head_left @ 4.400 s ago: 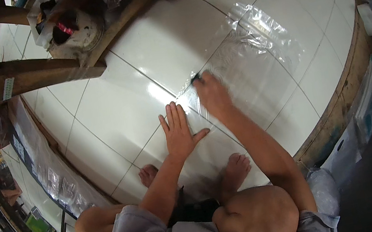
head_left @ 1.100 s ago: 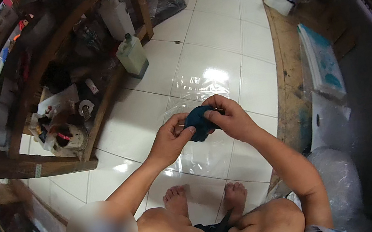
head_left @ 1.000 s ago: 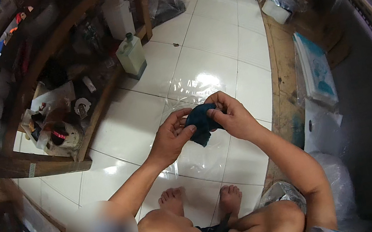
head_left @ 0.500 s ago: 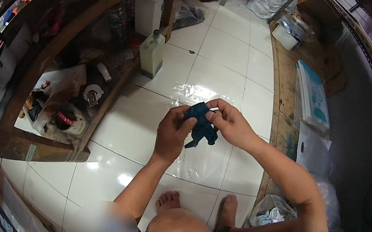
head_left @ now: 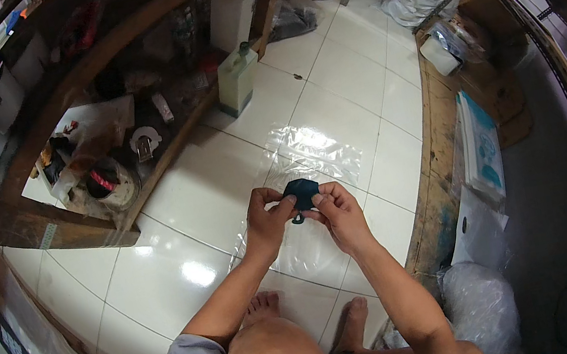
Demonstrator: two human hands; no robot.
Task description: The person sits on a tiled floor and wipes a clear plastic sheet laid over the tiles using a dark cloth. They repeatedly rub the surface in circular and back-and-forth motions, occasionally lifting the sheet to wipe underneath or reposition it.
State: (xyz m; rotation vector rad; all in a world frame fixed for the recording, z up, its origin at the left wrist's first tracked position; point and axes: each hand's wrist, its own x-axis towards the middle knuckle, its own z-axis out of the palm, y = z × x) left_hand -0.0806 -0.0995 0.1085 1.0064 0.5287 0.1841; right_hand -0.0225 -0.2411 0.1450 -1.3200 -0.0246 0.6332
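I sit on a white tiled floor with both hands raised in front of me. My left hand [head_left: 265,217] and my right hand [head_left: 338,213] together pinch a small dark blue folded cloth item [head_left: 300,193] between the fingertips. A thin dark loop hangs from its lower edge. Below the hands, clear plastic bags [head_left: 310,154] lie flat on the tiles. My knee and bare feet show at the bottom of the view.
A wooden shelf [head_left: 148,177] on the left holds tape rolls, cans and clutter. A pale plastic jug [head_left: 237,80] stands by its post. A wooden edge [head_left: 440,173] runs along the right, with packages, a filled plastic bag [head_left: 481,301] and metal racks beyond.
Earlier both hands pressed flat on the plastic on the floor. Since then they have lifted the dark blue item and folded it smaller; my view has tilted up toward the shelf.
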